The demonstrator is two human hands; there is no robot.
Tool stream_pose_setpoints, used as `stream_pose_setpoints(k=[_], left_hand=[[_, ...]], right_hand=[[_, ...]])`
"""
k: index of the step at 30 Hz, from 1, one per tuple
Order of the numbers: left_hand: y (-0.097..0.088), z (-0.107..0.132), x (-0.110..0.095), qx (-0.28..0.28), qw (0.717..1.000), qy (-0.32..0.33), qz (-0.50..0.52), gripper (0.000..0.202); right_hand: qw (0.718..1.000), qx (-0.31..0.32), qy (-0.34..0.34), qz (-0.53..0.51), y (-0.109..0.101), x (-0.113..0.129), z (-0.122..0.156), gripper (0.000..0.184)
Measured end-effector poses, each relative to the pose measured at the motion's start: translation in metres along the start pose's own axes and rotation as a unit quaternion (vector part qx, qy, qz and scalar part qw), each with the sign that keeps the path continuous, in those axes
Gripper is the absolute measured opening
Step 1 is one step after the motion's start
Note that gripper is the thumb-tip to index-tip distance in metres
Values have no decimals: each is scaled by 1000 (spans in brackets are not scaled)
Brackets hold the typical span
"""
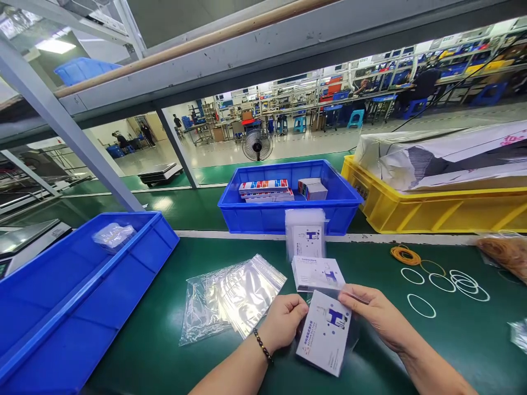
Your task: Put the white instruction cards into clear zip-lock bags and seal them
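A white printed booklet [324,333] with a blue picture lies partly inside a clear plastic bag, tilted over the table between my hands. My left hand [286,322], a beaded bracelet on its wrist, is closed with thumb and fingers pinching the bag's left edge. At the upper right corner, my right hand [370,310] pinches the bag and booklet. Just beyond lies a stack of similar booklets [317,272]. Behind that, bagged booklets [308,241] lean against a blue bin. Flat clear zip bags [249,291] are spread left of my left hand.
The blue bin [263,216] at the back holds printed boxes [265,186]. Another blue bin [94,307] stands on the left. A yellow crate [444,214] with wrapped goods is at right. Rubber bands [405,254] and white rings [421,306] lie right. A metal shelf [247,49] crosses overhead.
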State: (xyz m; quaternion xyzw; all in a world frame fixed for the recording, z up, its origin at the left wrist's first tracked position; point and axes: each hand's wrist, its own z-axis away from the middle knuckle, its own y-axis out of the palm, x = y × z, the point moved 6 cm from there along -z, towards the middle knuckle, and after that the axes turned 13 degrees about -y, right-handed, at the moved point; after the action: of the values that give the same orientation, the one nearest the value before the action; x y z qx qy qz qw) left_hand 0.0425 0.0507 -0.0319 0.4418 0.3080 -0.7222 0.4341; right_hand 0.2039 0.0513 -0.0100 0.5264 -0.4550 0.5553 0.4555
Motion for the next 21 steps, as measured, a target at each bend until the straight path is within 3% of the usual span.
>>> stream_pose_setpoints(k=[2, 6, 8, 12, 16, 19, 21], left_hand=[[2, 4, -4, 3, 998, 21, -67, 34], [-2, 7, -11, -74, 967, 60, -238, 28], [-3, 6, -11, -88, 960, 62, -259, 29], [-2, 2, -3, -15, 996, 10, -85, 32], [3, -1, 2, 64, 990, -46, 117, 47], [3, -3, 3, 35, 986, -53, 152, 52], [1, -4, 4, 2, 984, -48, 171, 51]], right_hand=[[999, 31, 12, -21, 6, -2, 1, 35], [997, 69, 31, -8, 14, -7, 3, 37], [997, 71, 33, 0, 13, -9, 3, 39], [998, 66, 23, 1, 11, -8, 2, 40], [992, 117, 30, 19, 20, -9, 3, 41], [987, 155, 41, 26, 30, -11, 5, 40], [989, 141, 39, 31, 32, -11, 5, 40]])
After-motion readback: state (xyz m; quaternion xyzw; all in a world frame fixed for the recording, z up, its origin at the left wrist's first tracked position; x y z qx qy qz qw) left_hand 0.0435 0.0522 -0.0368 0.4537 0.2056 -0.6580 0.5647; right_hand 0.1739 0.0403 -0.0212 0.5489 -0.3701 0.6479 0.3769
